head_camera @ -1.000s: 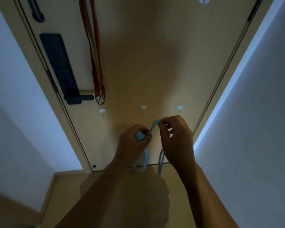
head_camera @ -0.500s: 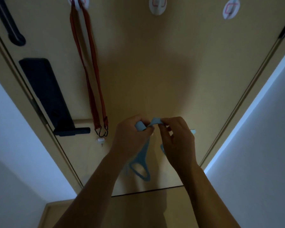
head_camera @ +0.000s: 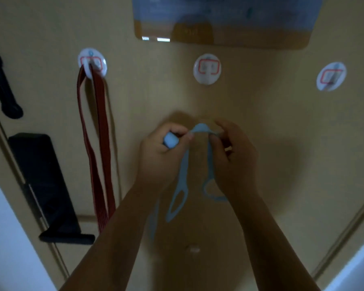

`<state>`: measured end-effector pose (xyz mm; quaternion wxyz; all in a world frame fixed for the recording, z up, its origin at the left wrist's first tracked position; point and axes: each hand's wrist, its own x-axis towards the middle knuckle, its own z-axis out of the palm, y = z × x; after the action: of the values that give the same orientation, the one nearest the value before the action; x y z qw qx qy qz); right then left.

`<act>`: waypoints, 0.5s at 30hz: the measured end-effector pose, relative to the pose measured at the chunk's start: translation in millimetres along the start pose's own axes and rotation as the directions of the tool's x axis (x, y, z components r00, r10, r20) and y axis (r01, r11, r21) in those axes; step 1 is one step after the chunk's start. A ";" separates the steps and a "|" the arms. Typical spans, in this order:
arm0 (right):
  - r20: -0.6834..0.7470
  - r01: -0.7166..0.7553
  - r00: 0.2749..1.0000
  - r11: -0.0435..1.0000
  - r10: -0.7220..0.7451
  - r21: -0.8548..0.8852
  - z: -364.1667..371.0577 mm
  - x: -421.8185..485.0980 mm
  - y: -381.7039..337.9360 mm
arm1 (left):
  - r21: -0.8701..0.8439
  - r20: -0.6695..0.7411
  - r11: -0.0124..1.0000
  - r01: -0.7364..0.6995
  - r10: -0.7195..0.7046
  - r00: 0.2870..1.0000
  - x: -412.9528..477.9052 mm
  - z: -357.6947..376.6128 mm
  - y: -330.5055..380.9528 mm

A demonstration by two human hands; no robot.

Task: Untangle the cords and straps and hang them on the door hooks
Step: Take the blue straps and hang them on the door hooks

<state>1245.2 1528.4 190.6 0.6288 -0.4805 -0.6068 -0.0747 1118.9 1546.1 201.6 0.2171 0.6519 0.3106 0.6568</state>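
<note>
Home entryway, tan door point(head_camera: 261, 127), black lock handle point(head_camera: 51, 185), round stick-on hooks point(head_camera: 207, 68), wall poster point(head_camera: 223, 19)

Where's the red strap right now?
In the head view, the red strap hangs on the leftmost round hook on the door, left of the left hand and just right of the black lock plate.

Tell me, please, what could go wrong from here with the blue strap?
1. The blue strap's two looped ends dangle close together below the left hand and right hand; they could cross and tangle again, or snag a wrist.
2. The hands hold only a short span at the top, so a slack pinch could drop it.
3. The red strap already fills the left hook; the middle hook looks free and safer.
</note>
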 end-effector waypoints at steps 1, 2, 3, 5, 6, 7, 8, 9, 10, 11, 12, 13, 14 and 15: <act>-0.011 0.038 0.999 0.999 -0.037 0.022 2.5 12.3 1.4 | 0.003 -0.036 0.999 -0.036 0.036 0.999 10.2 5.3 0.9; -0.020 0.085 0.996 0.996 -0.084 0.026 5.0 24.1 2.5 | -0.011 -0.068 0.998 -0.061 0.060 0.996 20.2 9.4 3.2; -0.029 0.128 0.991 0.991 -0.127 0.023 7.1 35.4 2.8 | -0.028 -0.098 0.996 -0.086 0.083 0.992 29.6 12.7 5.4; -0.072 0.183 0.981 0.982 -0.180 0.040 10.9 57.0 1.9 | -0.037 -0.140 0.988 -0.148 0.142 0.980 48.6 17.0 11.1; -0.109 0.199 0.975 0.978 -0.191 0.063 12.6 66.9 0.9 | -0.028 -0.152 0.984 -0.177 0.171 0.973 58.0 18.5 14.2; -0.144 0.208 0.970 0.974 -0.194 0.091 14.2 76.2 -0.1 | -0.019 -0.158 0.979 -0.204 0.199 0.967 67.0 19.7 16.9; -0.173 0.211 0.967 0.970 -0.189 0.121 15.8 84.4 -0.6 | -0.010 -0.160 0.974 -0.226 0.222 0.962 75.3 20.8 18.8; -0.191 0.208 0.965 0.966 -0.178 0.151 17.5 91.2 -1.1 | -0.005 -0.154 0.970 -0.243 0.239 0.959 82.8 21.8 20.1; -0.202 0.198 0.966 0.964 -0.161 0.179 19.0 97.5 -1.2 | -0.004 -0.142 0.967 -0.254 0.251 0.958 90.1 22.6 21.1; -0.204 0.183 0.969 0.963 -0.141 0.199 20.6 102.8 -1.2 | -0.009 -0.125 0.965 -0.260 0.257 0.958 96.4 23.8 22.1; -0.204 0.166 0.971 0.965 -0.125 0.203 22.0 107.3 -0.6 | -0.015 -0.109 0.964 -0.265 0.261 0.959 102.1 25.2 22.3; -0.196 0.147 0.975 0.970 -0.108 0.195 22.9 110.6 0.3 | -0.024 -0.095 0.964 -0.264 0.261 0.961 106.7 27.0 21.6; -0.176 0.122 0.980 0.975 -0.089 0.188 23.8 113.2 2.2 | -0.039 -0.086 0.966 -0.256 0.252 0.964 110.8 28.9 20.3; -0.147 0.092 0.987 0.978 -0.064 0.188 25.0 115.3 4.2 | -0.056 -0.081 0.969 -0.239 0.234 0.969 114.2 31.0 19.0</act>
<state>1259.8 1604.3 279.7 0.7103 -0.3861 -0.5841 -0.0733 1145.5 1615.3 295.8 0.1468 0.6521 0.2167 0.7116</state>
